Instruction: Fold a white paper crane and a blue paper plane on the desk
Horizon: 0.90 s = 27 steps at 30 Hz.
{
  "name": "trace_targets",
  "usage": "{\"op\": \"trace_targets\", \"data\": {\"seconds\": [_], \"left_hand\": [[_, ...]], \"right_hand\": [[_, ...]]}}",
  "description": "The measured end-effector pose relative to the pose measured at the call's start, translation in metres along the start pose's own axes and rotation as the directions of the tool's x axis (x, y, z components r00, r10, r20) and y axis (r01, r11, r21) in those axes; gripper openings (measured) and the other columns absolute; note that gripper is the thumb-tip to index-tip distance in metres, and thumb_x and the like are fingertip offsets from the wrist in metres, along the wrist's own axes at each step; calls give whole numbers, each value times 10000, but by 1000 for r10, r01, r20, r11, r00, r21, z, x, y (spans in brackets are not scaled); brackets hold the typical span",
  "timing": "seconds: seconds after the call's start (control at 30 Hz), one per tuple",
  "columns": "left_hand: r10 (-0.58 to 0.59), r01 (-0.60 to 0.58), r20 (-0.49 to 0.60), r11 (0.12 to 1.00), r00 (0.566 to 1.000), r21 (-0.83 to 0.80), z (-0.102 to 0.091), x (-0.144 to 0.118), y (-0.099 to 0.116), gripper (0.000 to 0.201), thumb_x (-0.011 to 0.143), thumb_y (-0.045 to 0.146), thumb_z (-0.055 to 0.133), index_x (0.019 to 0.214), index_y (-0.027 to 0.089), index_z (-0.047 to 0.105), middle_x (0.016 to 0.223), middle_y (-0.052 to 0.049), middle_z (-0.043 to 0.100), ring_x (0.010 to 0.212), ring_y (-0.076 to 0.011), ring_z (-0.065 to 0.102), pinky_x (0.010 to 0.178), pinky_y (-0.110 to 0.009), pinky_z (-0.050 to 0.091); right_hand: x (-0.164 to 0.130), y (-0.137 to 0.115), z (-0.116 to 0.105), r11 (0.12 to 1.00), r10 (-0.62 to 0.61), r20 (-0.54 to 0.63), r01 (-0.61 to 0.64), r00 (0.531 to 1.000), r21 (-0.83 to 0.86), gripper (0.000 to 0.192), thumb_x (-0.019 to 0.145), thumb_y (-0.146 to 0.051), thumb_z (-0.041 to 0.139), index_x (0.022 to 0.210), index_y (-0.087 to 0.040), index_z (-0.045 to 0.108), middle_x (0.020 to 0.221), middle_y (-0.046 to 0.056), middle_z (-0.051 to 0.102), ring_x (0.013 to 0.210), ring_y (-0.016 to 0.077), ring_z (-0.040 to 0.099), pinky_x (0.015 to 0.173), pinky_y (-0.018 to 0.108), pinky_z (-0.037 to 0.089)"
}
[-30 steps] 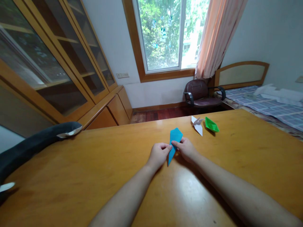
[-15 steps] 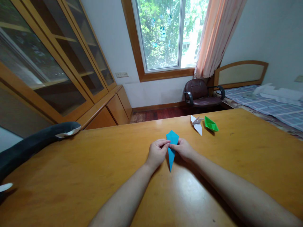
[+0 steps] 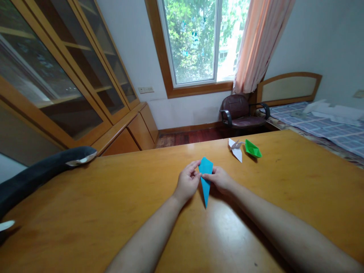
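Note:
A blue folded paper (image 3: pixel 205 178), long and pointed toward me, lies on the wooden table (image 3: pixel 85 212) between my hands. My left hand (image 3: pixel 188 181) pinches its left edge, forefinger stretched along the upper flap. Its right edge is pinched by my right hand (image 3: pixel 220 178). Both forearms reach in from the bottom of the view.
A white folded paper (image 3: pixel 236 150) and a green paper boat (image 3: pixel 253 149) sit farther back to the right. A dark plush toy (image 3: pixel 42 172) lies along the table's left edge. Beyond the table stand a glass-fronted cabinet (image 3: pixel 65 76), a chair (image 3: pixel 241 112) and a bed (image 3: pixel 321 121).
The blue paper has turned from leaning right to pointing straight at me. My left forefinger has stretched up along its top edge.

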State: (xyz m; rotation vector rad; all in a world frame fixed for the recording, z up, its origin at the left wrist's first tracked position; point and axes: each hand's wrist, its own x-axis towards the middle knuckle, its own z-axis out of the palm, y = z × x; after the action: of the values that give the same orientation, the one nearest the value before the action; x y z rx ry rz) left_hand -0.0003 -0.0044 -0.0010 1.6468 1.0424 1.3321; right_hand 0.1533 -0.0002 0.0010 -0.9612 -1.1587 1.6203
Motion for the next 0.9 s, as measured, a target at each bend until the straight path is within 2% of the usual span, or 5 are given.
{"op": "trace_targets", "data": {"seconds": [0.17,0.33,0.43,0.63,0.9], "left_hand": [[-25,38,112,993,993,-115,0,-5,2,301,735,215,688,1030,174,729,1232,-123,600,975,-200,628,802,-296,531],[-135,165,244,980,960,-109,3,-10,8,52,685,197,718,693,146,718,821,-65,695,773,-169,632,743,-281,508],[-221,245,281,968,934,-52,5,-11,11,39,677,181,707,690,147,722,708,-38,694,660,-145,605,678,-266,486],[-313,322,305,947,900,21,6,-12,16,47,658,177,706,682,151,738,688,-39,703,622,-144,597,626,-256,462],[-361,368,354,928,863,51,7,-15,17,45,632,171,722,668,150,740,677,-40,711,607,-146,608,617,-257,473]], "right_hand": [[0,-3,-1,998,15,-47,-12,999,59,302,506,-360,807,674,-187,626,655,3,647,602,137,537,614,267,425],[0,-6,-2,995,40,-145,-26,989,98,282,492,-292,762,548,-194,503,515,-49,517,492,88,422,508,240,347],[0,-5,-2,996,31,-163,-16,986,91,292,500,-277,735,543,-204,456,498,-66,467,480,82,382,482,239,315],[2,-8,-3,990,17,-262,20,965,136,307,491,-295,751,579,-202,472,499,-71,466,478,83,386,476,239,321],[8,-13,-16,972,3,-338,77,941,220,383,498,-424,816,601,-186,533,519,-46,506,501,99,429,489,244,352]]}}
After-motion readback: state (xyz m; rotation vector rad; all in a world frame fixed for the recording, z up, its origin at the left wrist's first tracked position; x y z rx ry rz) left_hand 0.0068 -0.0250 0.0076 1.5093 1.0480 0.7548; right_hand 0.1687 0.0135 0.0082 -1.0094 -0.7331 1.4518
